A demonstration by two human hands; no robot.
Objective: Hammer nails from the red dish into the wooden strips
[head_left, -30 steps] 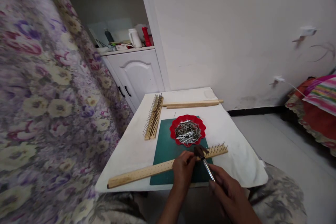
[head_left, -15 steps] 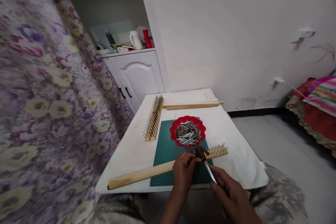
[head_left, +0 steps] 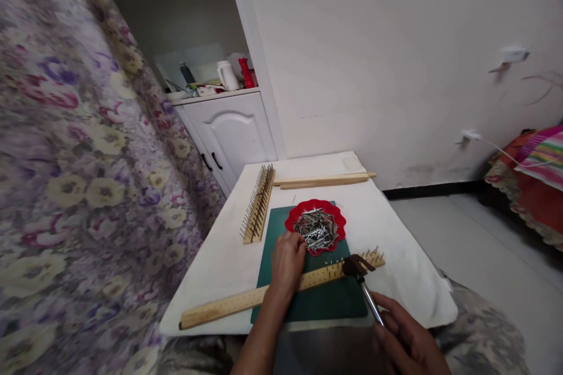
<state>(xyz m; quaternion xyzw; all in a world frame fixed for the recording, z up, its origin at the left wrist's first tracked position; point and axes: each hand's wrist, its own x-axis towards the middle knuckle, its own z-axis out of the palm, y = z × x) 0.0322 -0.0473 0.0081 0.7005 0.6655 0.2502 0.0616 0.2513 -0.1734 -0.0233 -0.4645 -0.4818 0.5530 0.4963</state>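
My right hand [head_left: 407,334] is wrapped round the handle of a claw hammer [head_left: 368,296]. The hammer's dark head hovers over the right part of a long wooden strip [head_left: 224,308], hiding some of it. Nails [head_left: 373,255] stand upright along that right end, while rows of small holes run along the bare part to the left. At the near-left rim of a red scalloped bowl [head_left: 291,224] is my left hand [head_left: 287,262], its fingers curled closed and their tips mostly hidden. Loose nails [head_left: 319,229] fill the bowl. My left forearm crosses above the strip.
Under the strip and bowl lies a green mat [head_left: 316,302] on a white-covered table [head_left: 211,281]. A nail-studded wooden block [head_left: 259,205] stands at the left; plain wooden strips [head_left: 325,180] lie at the back. A floral curtain [head_left: 101,187] hangs on the left, beside a white cabinet [head_left: 233,135].
My left hand has left the strip and moved up and left to the bowl's edge. My right hand and the hammer have shifted slightly right and down, uncovering nails in the strip.
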